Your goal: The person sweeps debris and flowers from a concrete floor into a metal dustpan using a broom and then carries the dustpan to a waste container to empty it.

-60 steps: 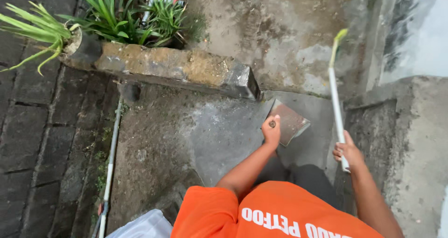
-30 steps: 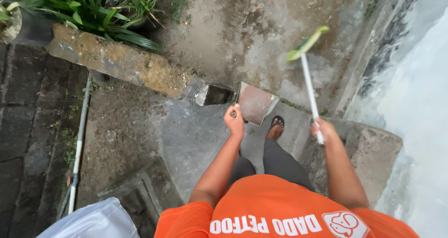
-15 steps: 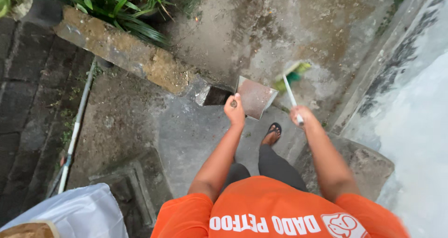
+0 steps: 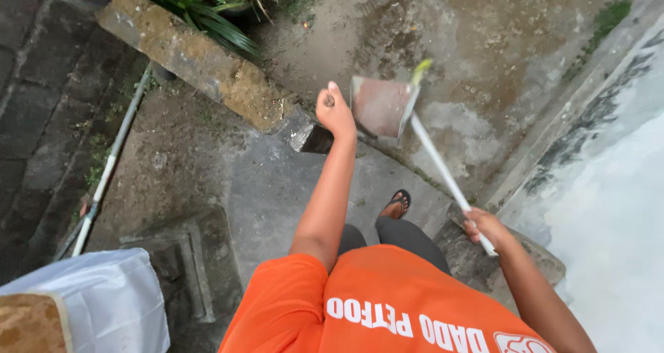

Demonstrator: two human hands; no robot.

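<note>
Left hand point(image 4: 336, 112) extended forward, fist clamped on the dustpan point(image 4: 380, 106) handle; pan raised above the wet concrete ground point(image 4: 484, 41), tilted, just right of that hand. Right hand point(image 4: 484, 228) drawn back near the body, clamped on the lower end of the white broom handle point(image 4: 443, 169); green bristles point(image 4: 420, 68) touching or just behind the pan's far edge, cannot tell which. 1 sandalled foot point(image 4: 396, 204) on the slab beside a drain gap point(image 4: 319, 140). Risk, as judged: tilted pan could spill its contents; damp, mossy concrete could cause a slip near the gap
</note>
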